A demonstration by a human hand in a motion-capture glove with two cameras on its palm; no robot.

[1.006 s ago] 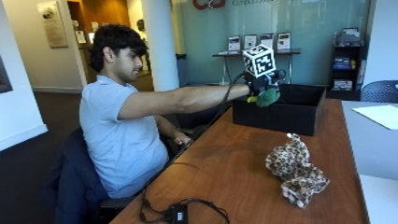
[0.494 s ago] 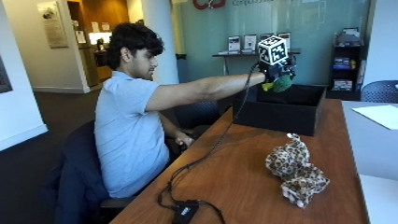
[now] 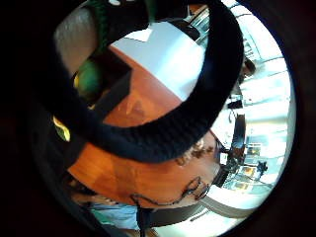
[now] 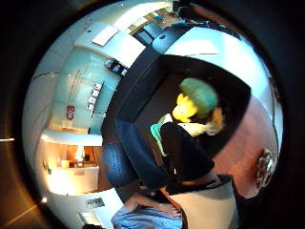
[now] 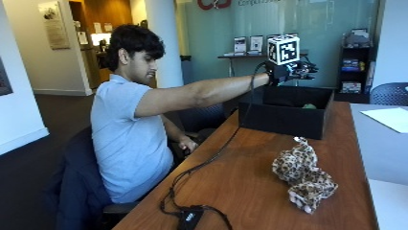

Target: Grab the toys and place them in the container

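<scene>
Toys, two. Gloved right hand: above the black container, arm outstretched, fingers spread, holding nothing. Green-and-yellow toy: lying inside the container, under the palm. Leopard-print toy: on the wooden table, well apart from the container.

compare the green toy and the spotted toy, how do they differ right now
Colour: the green toy is green and yellow; the leopard-spotted toy is tan with dark spots.
Place: the green toy lies inside the black container, only a bit showing over its wall in the outside view; the leopard-spotted toy lies out on the wooden table, apart from the container.
Task state: the green toy is put away; the leopard-spotted toy is not yet.
Both look like soft toys, and neither is held.
</scene>
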